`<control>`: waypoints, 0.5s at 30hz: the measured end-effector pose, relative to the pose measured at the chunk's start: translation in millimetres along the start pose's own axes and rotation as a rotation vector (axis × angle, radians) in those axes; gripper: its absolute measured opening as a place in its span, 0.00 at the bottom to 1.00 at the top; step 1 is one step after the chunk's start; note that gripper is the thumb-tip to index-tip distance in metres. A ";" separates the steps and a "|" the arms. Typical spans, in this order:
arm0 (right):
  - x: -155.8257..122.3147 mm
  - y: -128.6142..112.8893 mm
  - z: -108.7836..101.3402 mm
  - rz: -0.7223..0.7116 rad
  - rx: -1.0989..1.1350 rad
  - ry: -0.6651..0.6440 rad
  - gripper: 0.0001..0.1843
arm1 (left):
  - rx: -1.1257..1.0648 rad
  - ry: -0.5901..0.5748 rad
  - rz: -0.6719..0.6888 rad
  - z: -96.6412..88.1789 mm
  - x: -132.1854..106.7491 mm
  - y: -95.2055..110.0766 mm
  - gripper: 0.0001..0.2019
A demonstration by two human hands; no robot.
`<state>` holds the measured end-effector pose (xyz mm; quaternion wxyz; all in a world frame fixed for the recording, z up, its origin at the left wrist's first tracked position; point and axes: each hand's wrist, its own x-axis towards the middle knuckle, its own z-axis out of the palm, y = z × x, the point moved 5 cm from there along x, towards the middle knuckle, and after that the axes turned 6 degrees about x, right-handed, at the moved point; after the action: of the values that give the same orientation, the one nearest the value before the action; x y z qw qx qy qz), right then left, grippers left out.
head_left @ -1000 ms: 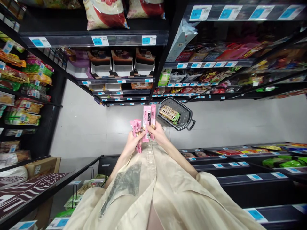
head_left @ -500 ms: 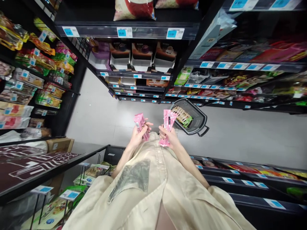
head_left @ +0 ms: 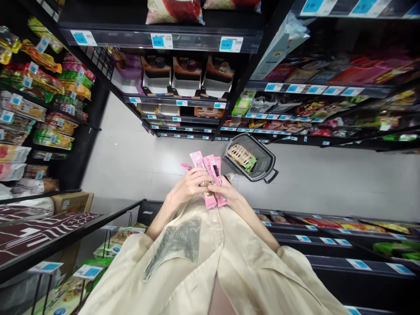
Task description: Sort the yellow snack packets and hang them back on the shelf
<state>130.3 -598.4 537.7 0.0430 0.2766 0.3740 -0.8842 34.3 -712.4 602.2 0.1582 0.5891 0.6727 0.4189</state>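
Observation:
Several slim pink packets (head_left: 210,164) are bunched together in front of my shirt. My left hand (head_left: 190,184) is closed over the left part of the bunch, with packet ends sticking out above its fingers. From the other side, my right hand (head_left: 226,190) grips the right part, its thumb lying across the packets. Fingers of both hands meet at the middle of the bunch. A grey shopping basket (head_left: 267,153) sits on the floor just beyond my right hand. Inside it lie tan snack packets (head_left: 241,154) and green ones (head_left: 251,164).
Ahead stands a black shelf unit (head_left: 164,37) with open cartons (head_left: 187,74) on a lower level. Bagged snacks fill the racks on the left (head_left: 55,105) and right. Behind the basket runs grey floor (head_left: 328,175). A lower shelf (head_left: 324,240) lies close on my right.
My two hands have come together, joining the separate pink packets into one bunch. The view has shifted slightly, so the shelves and basket appear a little further left.

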 end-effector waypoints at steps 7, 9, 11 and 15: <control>-5.2 -8.7 16.2 -0.051 -0.201 -0.079 0.23 | 0.254 0.281 0.206 -13.6 -3.7 7.7 0.12; -5.5 -6.7 18.1 -0.026 -0.191 -0.001 0.19 | 0.328 0.358 0.148 -15.5 -2.5 7.8 0.16; -5.2 -3.3 18.8 0.000 -0.137 0.086 0.18 | 0.398 0.421 0.026 -14.6 -1.4 5.8 0.20; -2.6 3.7 19.8 0.066 -0.041 0.196 0.21 | 0.323 0.588 -0.341 -10.7 -8.6 -7.2 0.35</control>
<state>124.5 -615.0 547.9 0.0408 0.3727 0.3851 -0.8432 24.2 -724.1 600.9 -0.0690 0.3405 0.8351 0.4265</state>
